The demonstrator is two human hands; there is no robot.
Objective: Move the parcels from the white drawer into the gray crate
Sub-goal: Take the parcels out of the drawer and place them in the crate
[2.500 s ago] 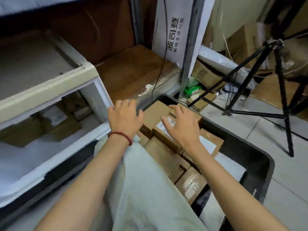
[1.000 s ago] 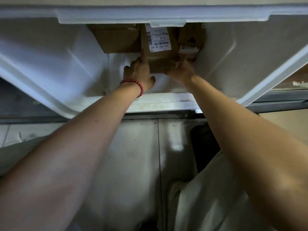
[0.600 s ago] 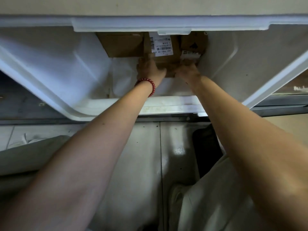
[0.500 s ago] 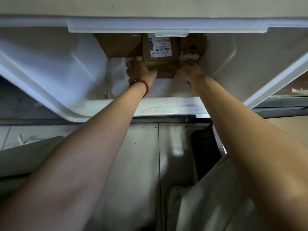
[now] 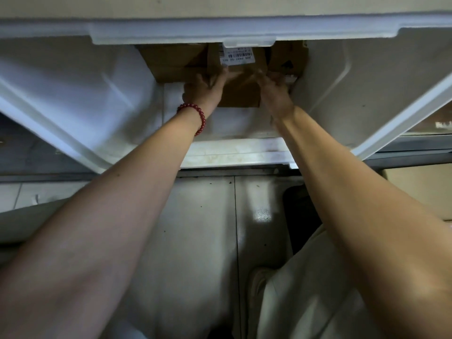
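— Brown cardboard is what both hands are on, in the head view?
— Yes. The labelled parcel (image 5: 241, 92) is toward the back of the white drawer (image 5: 232, 152), its barcode label (image 5: 236, 58) facing up. It sits between two other parcels: a plain box (image 5: 168, 62) on its left and a printed box (image 5: 289, 59) on its right. Whether it is lifted off the drawer floor, I cannot tell.
— And the hands?
— Both arms stretch straight forward over the drawer's front rim. The left hand (image 5: 205, 88), with a red bead bracelet (image 5: 195, 113) on its wrist, grips the parcel's left edge with curled fingers. The right hand (image 5: 274, 92) clamps the right edge. It is blurred, so how each finger lies is unclear.
— Apart, then?
— Apart, with the parcel held between them.
— Below the arms?
— Grey floor tiles (image 5: 208, 241) and pale trousers (image 5: 305, 289).
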